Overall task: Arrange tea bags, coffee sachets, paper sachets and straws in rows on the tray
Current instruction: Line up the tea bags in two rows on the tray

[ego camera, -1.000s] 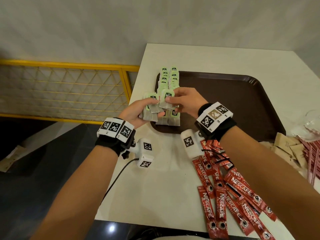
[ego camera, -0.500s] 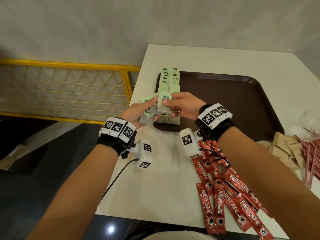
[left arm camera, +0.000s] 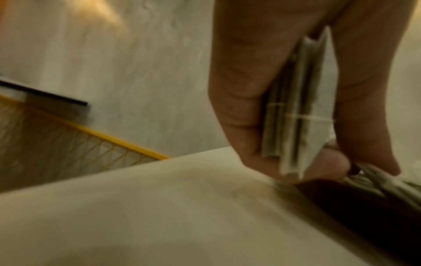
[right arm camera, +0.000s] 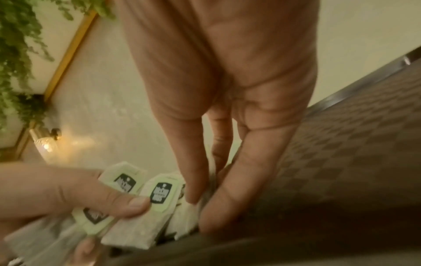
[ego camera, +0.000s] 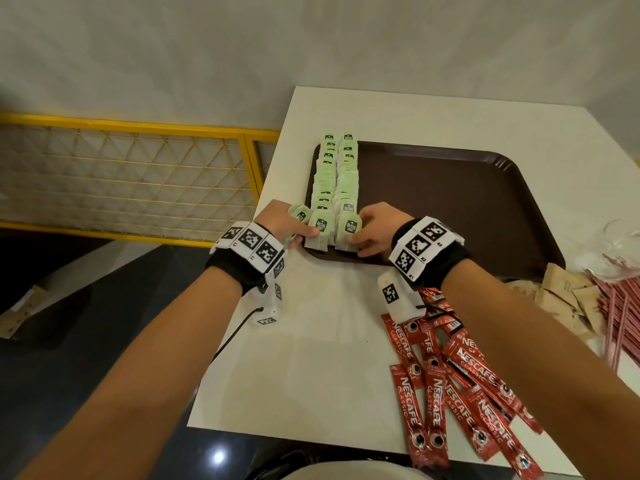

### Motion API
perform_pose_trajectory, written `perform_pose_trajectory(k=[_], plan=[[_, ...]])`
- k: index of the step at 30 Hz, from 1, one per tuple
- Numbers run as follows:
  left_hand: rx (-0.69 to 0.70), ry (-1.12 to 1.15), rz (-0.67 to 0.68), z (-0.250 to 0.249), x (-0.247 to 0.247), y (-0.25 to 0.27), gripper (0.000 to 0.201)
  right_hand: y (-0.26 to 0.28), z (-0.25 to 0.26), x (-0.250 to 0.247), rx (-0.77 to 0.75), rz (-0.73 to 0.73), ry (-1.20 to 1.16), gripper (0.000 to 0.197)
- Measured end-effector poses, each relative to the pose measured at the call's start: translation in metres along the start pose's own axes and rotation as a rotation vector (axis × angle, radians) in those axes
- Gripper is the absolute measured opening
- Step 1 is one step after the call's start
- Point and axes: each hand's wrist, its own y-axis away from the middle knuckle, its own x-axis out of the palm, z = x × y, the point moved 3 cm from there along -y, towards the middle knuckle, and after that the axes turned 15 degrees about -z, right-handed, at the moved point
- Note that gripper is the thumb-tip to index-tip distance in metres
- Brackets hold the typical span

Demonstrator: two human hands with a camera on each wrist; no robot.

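Observation:
Two rows of green-tagged tea bags (ego camera: pixel 334 178) run along the left side of the brown tray (ego camera: pixel 450 202). My left hand (ego camera: pixel 280 220) grips a small stack of tea bags (left arm camera: pixel 296 111) at the tray's near left corner. Its thumb presses the nearest bag of the left row (ego camera: pixel 320 226). My right hand (ego camera: pixel 375 230) pinches the nearest tea bag of the right row (ego camera: pixel 349 230), which lies on the tray; the right wrist view shows this tea bag (right arm camera: pixel 189 214) between thumb and fingers.
Red coffee sachets (ego camera: pixel 457 386) lie scattered on the white table under my right forearm. Brown paper sachets (ego camera: pixel 568 292), red straws (ego camera: pixel 620 306) and a glass (ego camera: pixel 620 247) sit at the right edge. A yellow railing (ego camera: pixel 138 126) stands left of the table.
Both hands came down from above the tray's near edge onto the rows. The tea bag my right hand took from the left hand's stack now lies at the near end of the right row.

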Motion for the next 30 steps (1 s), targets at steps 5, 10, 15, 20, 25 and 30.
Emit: perform_pose_trajectory(k=[5, 10, 15, 20, 25, 30], plan=[[0.051, -0.107, -0.098, -0.005, 0.009, -0.008, 0.023, -0.002, 0.0, 0.003, -0.011, -0.081, 0.126, 0.023], [0.143, -0.302, -0.194, -0.008, 0.01, -0.007, 0.041, -0.002, 0.004, 0.002, -0.039, -0.121, 0.112, 0.029], [0.149, -0.261, -0.106, -0.005, 0.005, -0.004, 0.048, 0.0, 0.004, 0.005, -0.066, -0.119, 0.108, 0.037], [0.21, -0.427, -0.057, -0.009, 0.009, 0.004, 0.065, 0.003, 0.005, 0.006, -0.074, -0.134, 0.134, 0.049], [0.217, -0.46, -0.081, -0.017, 0.011, 0.006, 0.056, 0.003, 0.002, 0.005, -0.096, -0.181, 0.093, 0.049], [0.212, -0.468, -0.112, -0.019, 0.013, 0.008, 0.053, 0.002, -0.001, 0.003, -0.078, -0.156, 0.091, 0.048]])
